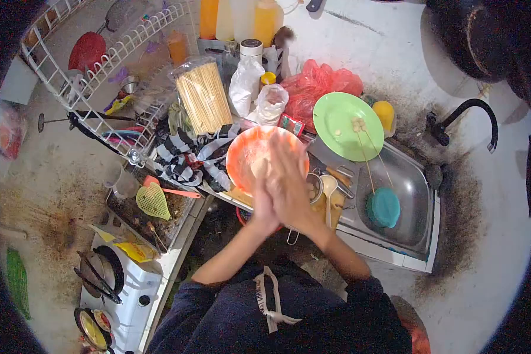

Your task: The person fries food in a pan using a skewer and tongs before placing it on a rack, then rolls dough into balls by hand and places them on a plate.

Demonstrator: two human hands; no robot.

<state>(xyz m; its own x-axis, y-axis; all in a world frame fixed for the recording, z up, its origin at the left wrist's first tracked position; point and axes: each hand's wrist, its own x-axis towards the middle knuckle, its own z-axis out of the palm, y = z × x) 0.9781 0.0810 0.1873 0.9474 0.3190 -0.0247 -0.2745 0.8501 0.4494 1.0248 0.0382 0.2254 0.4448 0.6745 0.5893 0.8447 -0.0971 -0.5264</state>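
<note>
My left hand (264, 199) and my right hand (290, 187) are pressed palm to palm, fingers stretched forward and blurred by motion. Whatever lies between the palms is hidden. Both are over the near side of an orange bowl (237, 154), which has a pale dough-like mass (258, 164) inside. To the right of the bowl, a green plate (330, 112) carries small pale balls on thin skewers (366, 159), whose long ends reach over the sink. A white spoon (328, 192) and a small strainer (314, 187) lie beside my right hand.
A metal sink (407, 200) with a teal bowl (383, 207) and a black faucet (469, 112) is at right. A pack of skewers (203, 97), a white bag (246, 85) and a red plastic bag (318, 88) stand behind. At left are a dish rack (91, 88) and a stove (133, 289).
</note>
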